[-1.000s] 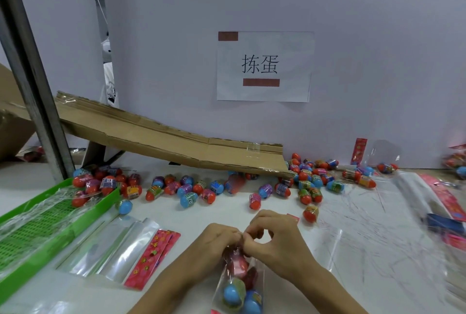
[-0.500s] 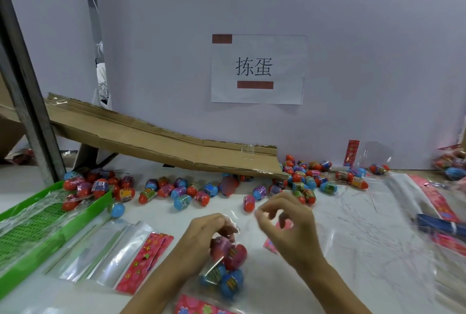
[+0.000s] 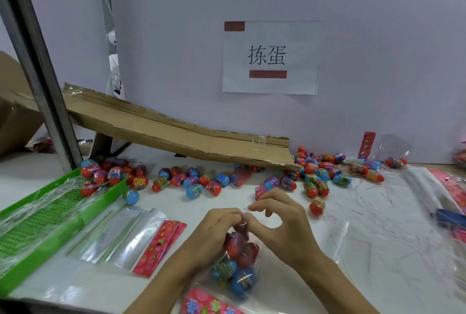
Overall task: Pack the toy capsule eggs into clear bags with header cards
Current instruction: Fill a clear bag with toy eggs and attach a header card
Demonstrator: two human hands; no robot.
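The two hands meet near the front of the white table (image 3: 252, 202), close together over one clear bag (image 3: 234, 263) full of toy eggs. The left hand (image 3: 214, 233) is curled around the top of the bag, with its fingers bent and its thumb pressed to the plastic. The right hand (image 3: 280, 223) pinches the same bag top between thumb and first finger, right beside the left fingers. Its other fingers (image 3: 262, 206) lift up, bent and loose, and hold nothing.

Inside the bag, red eggs sit on top and blue eggs sit at the bottom. The bag rests on the table between the two wrists. A pink header card (image 3: 206, 305) with flowers lies just in front of the bag, at the near edge.

To the left lie flat empty clear bags (image 3: 118, 238), with more pink cards (image 3: 161, 245) just beside them. Further left is a green tray (image 3: 50, 235) with crinkly plastic on it.

Many loose eggs (image 3: 201, 182) are scattered across the back of the table, some under the low end of a sloping cardboard ramp (image 3: 176, 132). A paper sign (image 3: 271, 57) hangs on the wall above.
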